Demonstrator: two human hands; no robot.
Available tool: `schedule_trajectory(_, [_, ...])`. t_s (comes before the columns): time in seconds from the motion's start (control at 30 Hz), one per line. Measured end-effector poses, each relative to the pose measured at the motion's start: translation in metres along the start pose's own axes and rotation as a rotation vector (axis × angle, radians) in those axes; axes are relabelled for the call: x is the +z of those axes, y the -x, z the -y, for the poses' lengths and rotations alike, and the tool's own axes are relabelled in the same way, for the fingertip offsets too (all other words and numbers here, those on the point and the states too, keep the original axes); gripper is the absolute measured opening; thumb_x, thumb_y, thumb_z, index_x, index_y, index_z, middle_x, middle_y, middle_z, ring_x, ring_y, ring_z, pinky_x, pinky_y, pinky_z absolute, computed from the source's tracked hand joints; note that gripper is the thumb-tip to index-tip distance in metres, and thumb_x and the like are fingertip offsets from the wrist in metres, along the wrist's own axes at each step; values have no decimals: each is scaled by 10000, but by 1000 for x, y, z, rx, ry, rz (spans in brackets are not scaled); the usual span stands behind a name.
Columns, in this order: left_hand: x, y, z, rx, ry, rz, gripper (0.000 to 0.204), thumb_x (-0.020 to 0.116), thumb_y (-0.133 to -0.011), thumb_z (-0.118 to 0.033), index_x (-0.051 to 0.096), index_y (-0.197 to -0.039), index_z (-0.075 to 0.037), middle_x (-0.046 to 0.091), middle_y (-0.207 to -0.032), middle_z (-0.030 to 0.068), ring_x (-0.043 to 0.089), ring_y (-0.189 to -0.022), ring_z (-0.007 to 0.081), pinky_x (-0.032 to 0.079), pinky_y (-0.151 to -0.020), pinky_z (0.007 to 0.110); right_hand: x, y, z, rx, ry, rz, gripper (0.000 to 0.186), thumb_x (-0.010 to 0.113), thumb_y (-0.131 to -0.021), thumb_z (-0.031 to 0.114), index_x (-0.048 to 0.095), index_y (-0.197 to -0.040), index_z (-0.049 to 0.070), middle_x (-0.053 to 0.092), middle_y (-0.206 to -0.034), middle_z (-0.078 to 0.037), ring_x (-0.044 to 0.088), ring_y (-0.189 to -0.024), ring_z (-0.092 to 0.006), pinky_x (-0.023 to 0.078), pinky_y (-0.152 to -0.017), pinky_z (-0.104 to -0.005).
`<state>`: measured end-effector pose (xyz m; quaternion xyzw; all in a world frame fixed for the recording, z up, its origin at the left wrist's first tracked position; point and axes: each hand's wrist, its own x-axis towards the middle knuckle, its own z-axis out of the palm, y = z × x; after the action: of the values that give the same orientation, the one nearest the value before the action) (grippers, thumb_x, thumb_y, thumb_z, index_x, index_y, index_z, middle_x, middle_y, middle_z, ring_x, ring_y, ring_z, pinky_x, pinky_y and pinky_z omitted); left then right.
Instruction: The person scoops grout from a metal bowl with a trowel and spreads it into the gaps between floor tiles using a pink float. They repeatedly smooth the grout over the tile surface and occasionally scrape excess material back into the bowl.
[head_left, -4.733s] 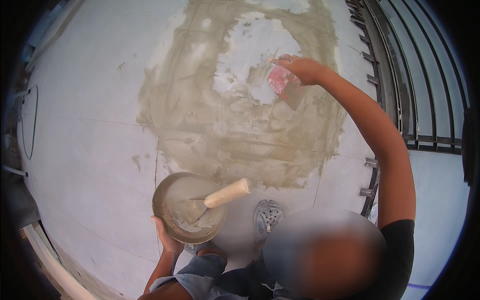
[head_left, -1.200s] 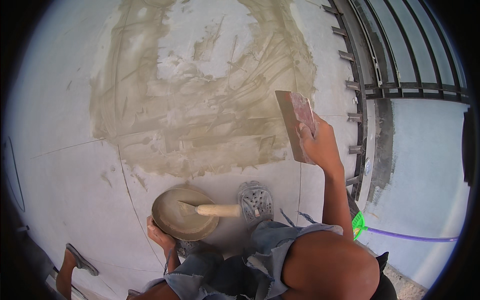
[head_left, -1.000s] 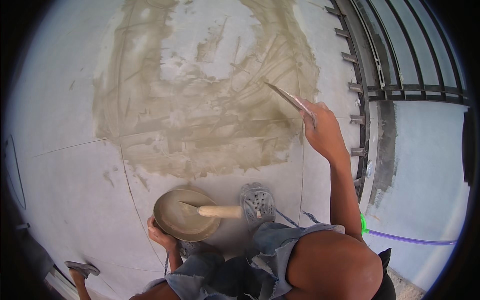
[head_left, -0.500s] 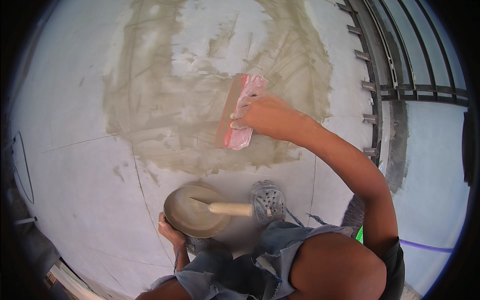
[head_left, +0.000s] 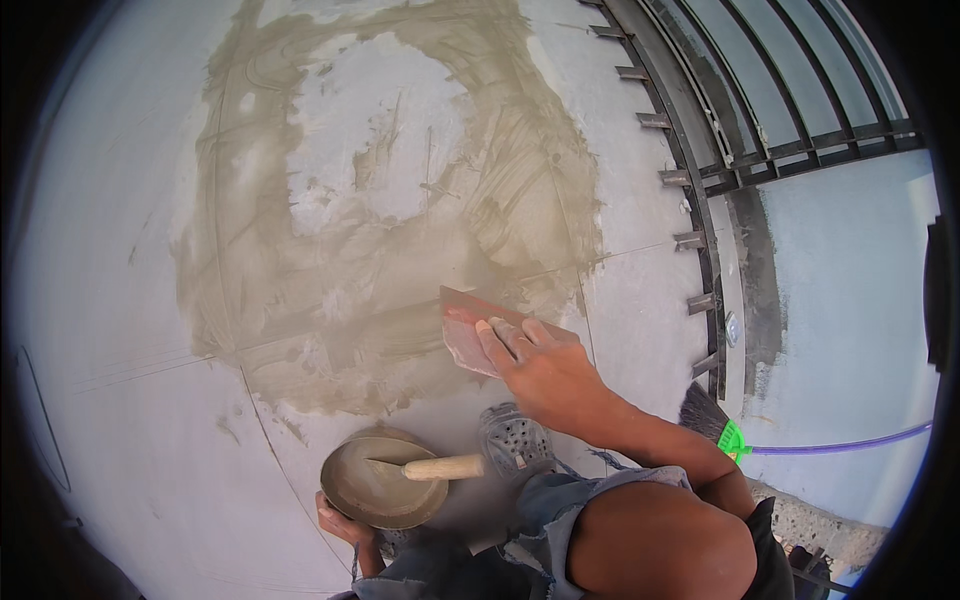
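My right hand (head_left: 540, 375) grips a flat, wide trowel with a red and pink coated back (head_left: 465, 335), over the lower part of a beige-smeared patch (head_left: 240, 280) on the pale grey floor (head_left: 130, 430). Pale residue coats my fingertips. Below, my left hand (head_left: 345, 525) holds a round bowl (head_left: 345, 490) of greyish paste by its left side. A putty knife with a wooden handle (head_left: 445, 467) rests in the bowl, its blade toward the paste. A grey perforated clog (head_left: 510, 440) is just right of the bowl, beside my bare knee.
Along the right runs a dark metal frame with short brackets (head_left: 655, 120), a barred grille (head_left: 800, 90) and a pale blue panel (head_left: 850, 300). A broom with dark bristles (head_left: 705, 410) and purple handle (head_left: 840, 443) lies at the lower right.
The trowel has turned from upright to diagonal and moved lower, toward my body. The view has shifted; a foot seen earlier at lower left is out of sight.
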<state>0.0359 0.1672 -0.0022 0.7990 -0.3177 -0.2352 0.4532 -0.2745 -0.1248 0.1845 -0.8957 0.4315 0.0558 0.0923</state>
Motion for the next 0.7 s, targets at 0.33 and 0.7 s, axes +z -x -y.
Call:
schedule_trajectory(0.33, [6, 0, 3, 31, 44, -63, 702, 281, -1098, -613, 576, -925, -1, 596, -811, 77, 551, -751, 186, 474, -678, 358, 107, -30, 34, 256, -25, -121, 693, 660, -840, 64, 459, -1475, -128, 549, -1445, -276, 626, -1126, -365, 644, -800, -387])
schedule_trajectory(0.7, [4, 0, 11, 52, -45, -53, 676, 263, -1125, -550, 583, -933, 13, 604, -839, 101, 563, -776, 212, 482, -706, 373, 100, -36, 36, 420, -7, -144, 662, 681, -838, 47, 493, -1432, -178, 574, -1407, -319, 656, -1052, -352, 622, -807, -366])
